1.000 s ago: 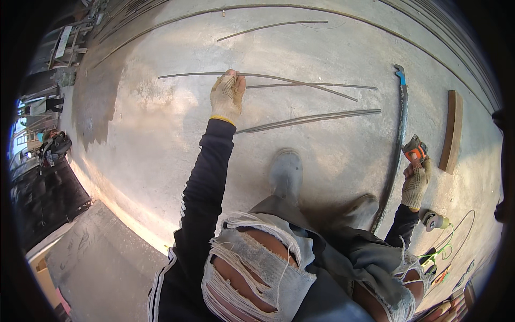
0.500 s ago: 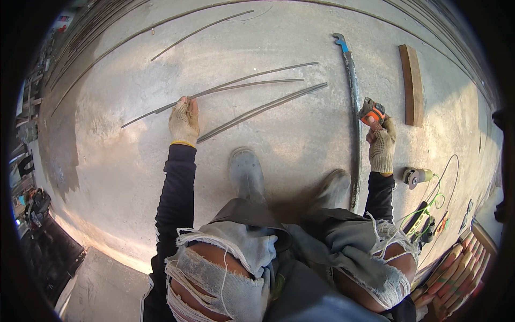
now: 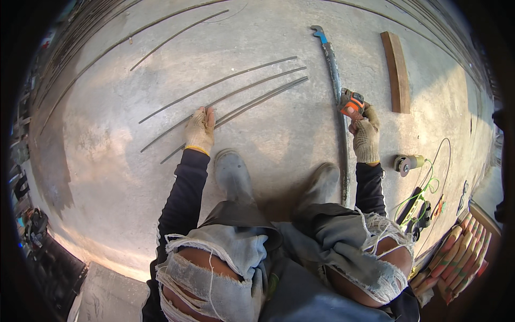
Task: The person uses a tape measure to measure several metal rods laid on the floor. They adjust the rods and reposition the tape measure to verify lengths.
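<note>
My left hand [image 3: 200, 130], in a knitted fingerless-looking glove, is closed on a thin steel rod [image 3: 255, 86] at floor level. Beyond that rod, a separate steel rod [image 3: 212, 83] lies roughly parallel to it. A pair of rods [image 3: 260, 100] lies close together on the nearer side, partly hidden under the left hand. My right hand [image 3: 366, 137], gloved too, grips an orange and black tape measure [image 3: 352, 103], whose tape I cannot see drawn out. Right beside the tape measure runs a long bar [image 3: 333, 70] with a blue hooked end [image 3: 319, 35].
A wooden block [image 3: 396, 72] lies at the far right. Nearer are an angle grinder [image 3: 407, 163] and a green cord [image 3: 429, 185]. Another rod [image 3: 179, 38] and long bars [image 3: 107, 48] lie at the back. My boots [image 3: 233, 172] stand close to the rods.
My left hand has moved right with its rod, which now lies nearer the pair. The far rod is now separate from it. My right hand still holds the tape measure; the view has shifted slightly.
</note>
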Demonstrator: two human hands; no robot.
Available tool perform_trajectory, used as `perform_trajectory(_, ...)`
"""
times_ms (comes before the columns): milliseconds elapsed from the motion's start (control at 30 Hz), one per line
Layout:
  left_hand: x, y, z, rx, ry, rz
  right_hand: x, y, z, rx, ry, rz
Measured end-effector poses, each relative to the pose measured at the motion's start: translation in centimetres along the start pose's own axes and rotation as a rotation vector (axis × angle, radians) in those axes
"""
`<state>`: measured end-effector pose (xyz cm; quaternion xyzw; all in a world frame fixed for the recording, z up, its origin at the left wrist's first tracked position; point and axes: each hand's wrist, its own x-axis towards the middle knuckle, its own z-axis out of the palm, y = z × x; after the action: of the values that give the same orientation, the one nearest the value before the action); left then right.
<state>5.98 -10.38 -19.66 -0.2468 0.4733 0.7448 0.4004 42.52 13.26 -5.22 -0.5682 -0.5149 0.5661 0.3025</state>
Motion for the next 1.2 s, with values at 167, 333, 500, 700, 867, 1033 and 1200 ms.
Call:
perform_trajectory(167,-1.0,-0.8,0.8,0.188,-0.003,-0.058,0.1,-0.1,0.7,-0.066,-0.025,-0.008)
perform_trajectory(333,-0.7,0.4,0.9,0.358,0.005,-0.087,-0.2,-0.1,1.3,-0.307,-0.062,-0.091)
perform_trajectory(500,-2.5,1.6,2.1,0.545,0.000,-0.114,-1.2,0.0,2.3,-0.396,-0.132,-0.178)
perform_trajectory(700,-9.7,0.1,7.8,0.999,-0.371,0.115,-2.5,-1.0,4.6,-0.593,-0.274,-0.426)
perform_trajectory(867,-12.3,-2.7,10.9,0.964,-0.641,-0.008,-3.5,-2.3,6.9,-0.714,-0.453,-0.569)
perform_trajectory(1033,-12.0,-3.6,9.5,0.774,-0.554,-0.281,-4.3,-2.5,8.3,-0.837,-0.533,-0.676)
perform_trajectory(1200,-12.3,-2.2,7.3,0.762,-0.502,-0.361,-5.0,-1.2,9.2,-0.793,-0.627,-0.632)
